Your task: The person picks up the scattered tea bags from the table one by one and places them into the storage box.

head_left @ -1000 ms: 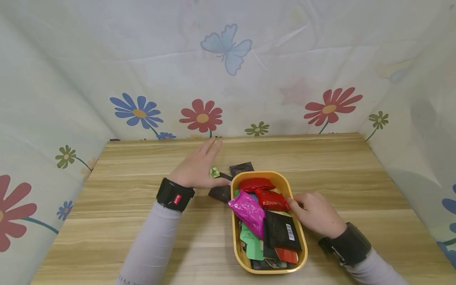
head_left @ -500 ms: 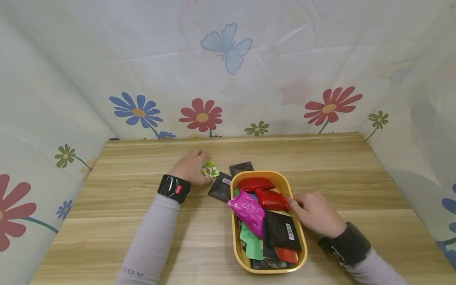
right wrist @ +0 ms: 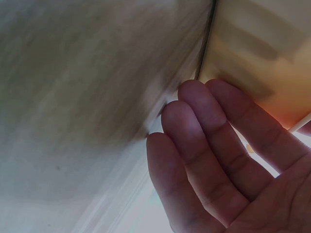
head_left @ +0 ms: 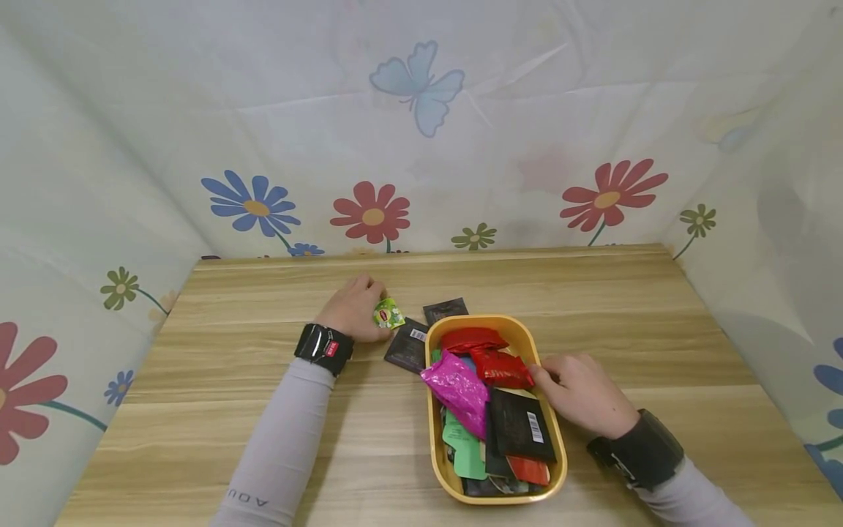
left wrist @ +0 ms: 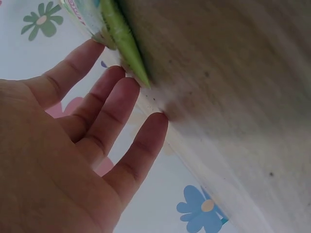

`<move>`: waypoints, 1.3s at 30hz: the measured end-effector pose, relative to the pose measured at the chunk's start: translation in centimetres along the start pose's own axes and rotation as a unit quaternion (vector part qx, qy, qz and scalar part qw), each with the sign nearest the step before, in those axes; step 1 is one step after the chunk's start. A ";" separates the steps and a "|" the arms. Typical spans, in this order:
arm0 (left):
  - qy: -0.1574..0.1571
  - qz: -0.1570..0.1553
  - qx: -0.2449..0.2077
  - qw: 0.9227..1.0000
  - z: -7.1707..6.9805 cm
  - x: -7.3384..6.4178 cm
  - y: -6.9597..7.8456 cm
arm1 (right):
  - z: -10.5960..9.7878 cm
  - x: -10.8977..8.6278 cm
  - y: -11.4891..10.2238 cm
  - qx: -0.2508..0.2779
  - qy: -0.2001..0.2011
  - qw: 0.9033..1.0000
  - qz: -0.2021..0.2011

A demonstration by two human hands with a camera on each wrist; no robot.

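Note:
On the table, left of the yellow basket (head_left: 437, 468), my left hand (head_left: 352, 311) pinches a small green tea bag sachet (head_left: 389, 313), thumb at its near edge and bent fingers at its far side. In the left wrist view the fingertips (left wrist: 131, 87) are right at the sachet (left wrist: 121, 39), close over the wood. My right hand (head_left: 586, 391) grips the basket's right wall, thumb at the rim. The right wrist view has its bent fingers (right wrist: 182, 124) against the basket's outer side (right wrist: 252, 63).
Two black sachets lie left of and behind the basket: one (head_left: 406, 351) beside the left thumb, one (head_left: 445, 310) farther back. Inside the basket are a pink packet (head_left: 459, 395), red packets (head_left: 502, 368), a black sachet (head_left: 520, 424) and green pieces (head_left: 469, 454). Flowered cloth surrounds the table.
My left hand has drawn slightly left and its spread fingers have bent round the green sachet, which shifted left and shows more fully. The right hand and basket have stayed put.

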State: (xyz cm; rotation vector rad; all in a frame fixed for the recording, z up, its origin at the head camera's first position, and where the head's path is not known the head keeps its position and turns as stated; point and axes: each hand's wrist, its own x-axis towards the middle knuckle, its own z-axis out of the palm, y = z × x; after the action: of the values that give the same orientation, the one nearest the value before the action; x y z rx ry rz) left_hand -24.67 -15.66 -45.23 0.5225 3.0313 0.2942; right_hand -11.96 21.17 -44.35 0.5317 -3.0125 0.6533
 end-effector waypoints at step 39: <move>0.187 0.339 -0.124 0.914 -4.8 -3.6 11.7 | 0.1 -0.1 0.0 0.002 0.000 1.000 0.002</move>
State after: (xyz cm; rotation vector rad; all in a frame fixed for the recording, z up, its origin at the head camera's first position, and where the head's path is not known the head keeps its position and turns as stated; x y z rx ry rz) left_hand -17.83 -6.89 -38.21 1.6476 2.9427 0.8816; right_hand -11.85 21.19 -44.44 0.5259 -3.0128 0.6595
